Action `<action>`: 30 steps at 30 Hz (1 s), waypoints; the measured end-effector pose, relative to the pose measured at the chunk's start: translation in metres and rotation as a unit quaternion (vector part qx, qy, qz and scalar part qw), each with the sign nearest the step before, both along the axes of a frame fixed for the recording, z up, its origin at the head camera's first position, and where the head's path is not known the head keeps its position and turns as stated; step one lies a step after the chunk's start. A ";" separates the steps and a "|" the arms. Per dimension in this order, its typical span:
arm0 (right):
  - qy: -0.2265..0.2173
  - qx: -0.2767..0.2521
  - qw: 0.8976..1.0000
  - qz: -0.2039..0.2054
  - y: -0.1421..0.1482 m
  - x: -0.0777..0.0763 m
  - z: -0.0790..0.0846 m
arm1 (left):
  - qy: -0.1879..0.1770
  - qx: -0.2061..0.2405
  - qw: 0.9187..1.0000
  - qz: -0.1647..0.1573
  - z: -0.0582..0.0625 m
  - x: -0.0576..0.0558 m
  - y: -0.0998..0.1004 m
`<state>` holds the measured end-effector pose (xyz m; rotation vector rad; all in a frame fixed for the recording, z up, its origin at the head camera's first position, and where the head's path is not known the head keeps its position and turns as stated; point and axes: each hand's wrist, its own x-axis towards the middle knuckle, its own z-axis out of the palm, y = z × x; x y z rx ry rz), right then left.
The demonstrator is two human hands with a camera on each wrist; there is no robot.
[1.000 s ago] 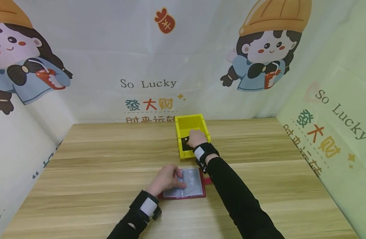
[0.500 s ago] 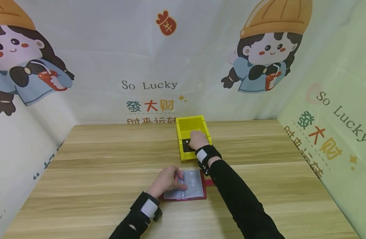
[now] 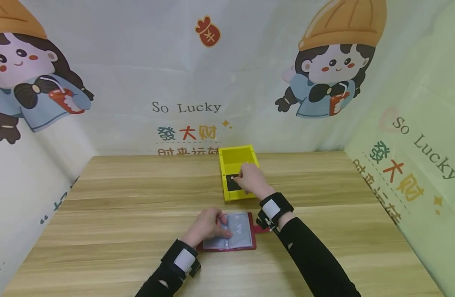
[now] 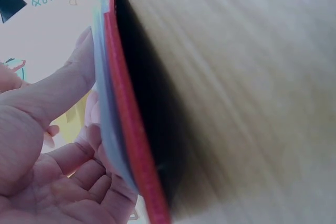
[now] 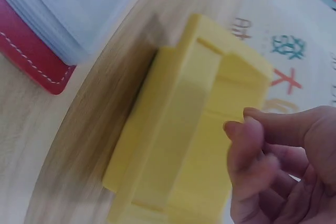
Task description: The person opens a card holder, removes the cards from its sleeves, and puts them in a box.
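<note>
Head view: high, facing forward and down across the table [image 3: 138, 181] toward the printed backdrop, both arms in frame. Left wrist view: pressed close against the red card holder [image 4: 128, 124], along its edge. Right wrist view: close above the yellow box [image 5: 178, 145]. Shared with head view: holder and box.

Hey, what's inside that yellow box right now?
In the yellow box lies a black card with a small white mark, and the right hand pinches it. That hand covers the box's right side. The far half looks bare yellow.
</note>
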<state>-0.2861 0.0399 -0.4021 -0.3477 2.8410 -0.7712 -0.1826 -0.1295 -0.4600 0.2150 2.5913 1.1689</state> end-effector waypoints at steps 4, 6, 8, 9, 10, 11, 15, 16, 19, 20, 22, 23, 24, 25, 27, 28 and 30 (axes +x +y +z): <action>-0.003 -0.043 0.999 -0.008 0.013 0.014 0.002 | 0.000 -0.003 1.000 -0.001 0.000 0.001 0.001; -0.002 -0.051 0.999 -0.009 0.017 0.019 0.002 | 0.001 -0.003 1.000 -0.001 0.000 0.001 0.001; -0.001 -0.055 0.998 -0.007 0.021 0.025 0.003 | 0.002 -0.003 1.000 0.000 -0.001 0.001 0.001; 0.001 -0.055 0.998 -0.006 0.023 0.029 0.003 | 0.001 -0.001 1.000 0.001 -0.002 0.000 0.001; 0.002 -0.055 0.998 -0.005 0.024 0.032 0.003 | 0.000 -0.001 1.000 0.001 -0.002 0.000 0.001; 0.004 -0.053 0.999 -0.005 0.025 0.036 0.003 | 0.000 -0.001 1.000 0.002 -0.003 0.000 0.000; 0.014 -0.052 0.999 0.003 0.030 0.049 -0.003 | -0.002 -0.001 1.000 0.003 -0.003 0.000 0.001; 0.011 -0.053 0.998 0.007 0.032 0.052 -0.005 | -0.001 -0.001 1.000 0.003 -0.003 0.000 0.001; 0.002 -0.057 0.998 0.025 0.036 0.059 -0.014 | 0.000 -0.001 1.000 0.001 -0.003 0.000 0.001; -0.003 -0.058 0.998 0.033 0.037 0.061 -0.018 | 0.002 -0.001 1.000 0.000 -0.003 0.000 0.001; -0.006 -0.050 0.997 0.052 0.038 0.062 -0.026 | 0.002 -0.002 1.000 0.000 -0.004 -0.001 0.001; -0.006 -0.048 0.997 0.060 0.039 0.063 -0.029 | 0.002 -0.003 1.000 0.000 -0.003 -0.001 0.002; -0.007 -0.048 0.997 0.067 0.040 0.064 -0.033 | 0.002 -0.004 1.000 0.000 -0.004 -0.002 0.002; -0.010 -0.051 0.996 0.074 0.040 0.064 -0.036 | 0.001 -0.005 1.000 0.001 -0.004 -0.002 0.002; -0.013 -0.057 0.994 0.088 0.041 0.065 -0.041 | -0.003 -0.005 1.000 0.002 -0.004 -0.002 0.002; -0.015 -0.064 0.994 0.093 0.042 0.066 -0.043 | -0.004 -0.005 1.000 0.002 -0.004 -0.002 0.001; -0.010 -0.075 0.991 0.109 0.046 0.064 -0.053 | -0.002 -0.004 1.000 0.001 -0.005 -0.002 0.001</action>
